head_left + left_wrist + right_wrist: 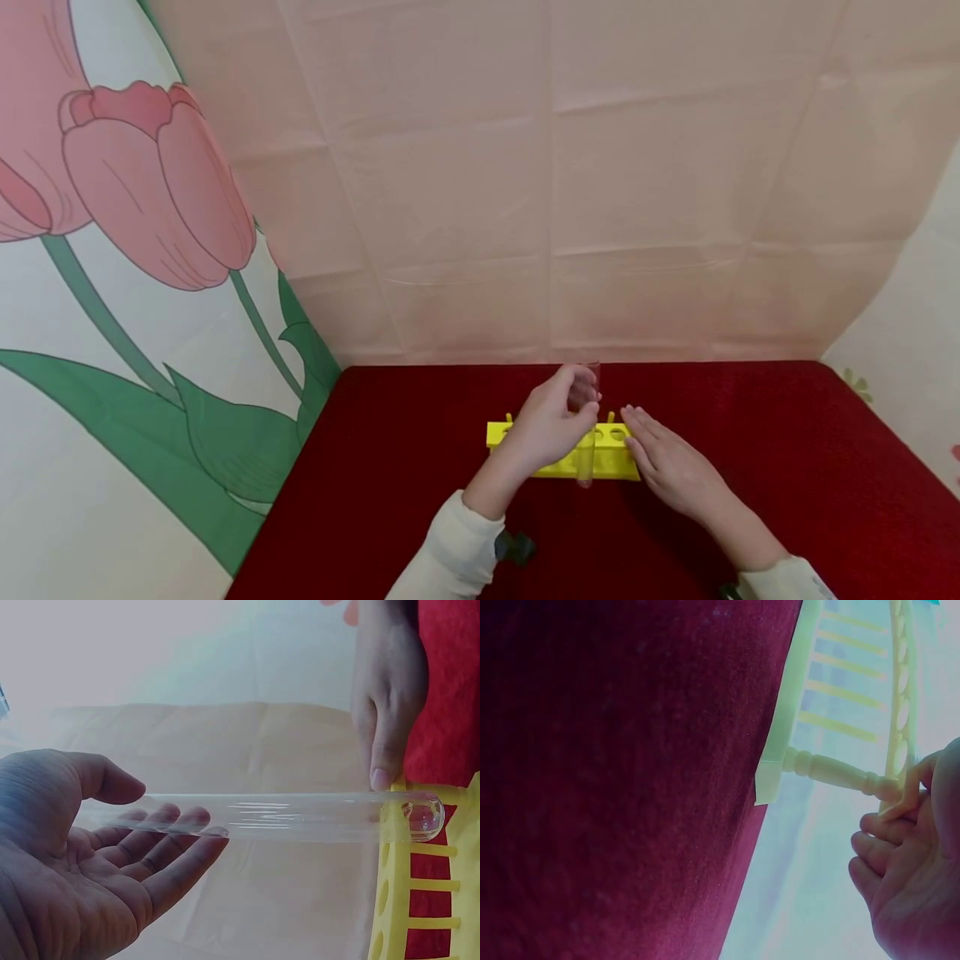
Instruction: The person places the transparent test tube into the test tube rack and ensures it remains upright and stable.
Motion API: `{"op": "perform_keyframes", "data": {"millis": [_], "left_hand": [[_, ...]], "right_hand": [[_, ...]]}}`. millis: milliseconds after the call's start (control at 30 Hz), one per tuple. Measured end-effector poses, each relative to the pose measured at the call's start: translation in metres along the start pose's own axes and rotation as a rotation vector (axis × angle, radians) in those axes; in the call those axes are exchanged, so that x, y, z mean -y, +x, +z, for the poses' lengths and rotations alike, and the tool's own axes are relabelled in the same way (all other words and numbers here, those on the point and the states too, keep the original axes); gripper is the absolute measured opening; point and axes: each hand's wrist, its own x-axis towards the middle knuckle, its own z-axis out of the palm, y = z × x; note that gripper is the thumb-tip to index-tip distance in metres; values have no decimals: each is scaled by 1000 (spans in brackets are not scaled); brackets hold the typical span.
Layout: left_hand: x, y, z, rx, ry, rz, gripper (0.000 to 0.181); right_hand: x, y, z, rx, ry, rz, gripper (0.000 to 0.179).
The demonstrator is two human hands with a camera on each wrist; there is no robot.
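Yellow rack [618, 463]: on red cloth [352, 500].
Left hand [551, 422]: fingers grip clear tube [307, 817].
Right hand [678, 471]: fingers pinch rack end.

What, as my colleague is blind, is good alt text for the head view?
A person's left grip holds a clear test tube nearly upright in front of a yellow rack; the right grip holds the rack's end. A red table lies beneath.

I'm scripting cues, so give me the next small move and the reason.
Probably raise the test tube with the left hand, bringing its rounded end over a hole of the yellow test tube rack: the tube is held in front, outside the holes, while the right hand grips the rack's end.
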Motion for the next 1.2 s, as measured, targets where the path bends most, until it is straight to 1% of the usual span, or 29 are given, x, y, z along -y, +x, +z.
{"op": "perform_keyframes", "data": {"millis": [233,467,700,833,1000,1200], "left_hand": [[-2,4,1,-14,-25,-1,34],[-3,8,5,-20,-39,-4,35],[-5,12,8,-38,-3,-3,34],[-7,16,9,-38,-10,6,33],[-7,20,11,-37,2,11,34],[-6,25,13,-50,13,-7,34]], "right_hand": [[1,0,0,-13,4,-9,52],[2,-1,0,-14,8,-14,52],[1,-1,1,-19,10,-17,51],[0,-1,2,-20,5,-21,51],[-1,0,2,-15,6,-19,52],[-1,0,1,-21,2,-23,51]]}}
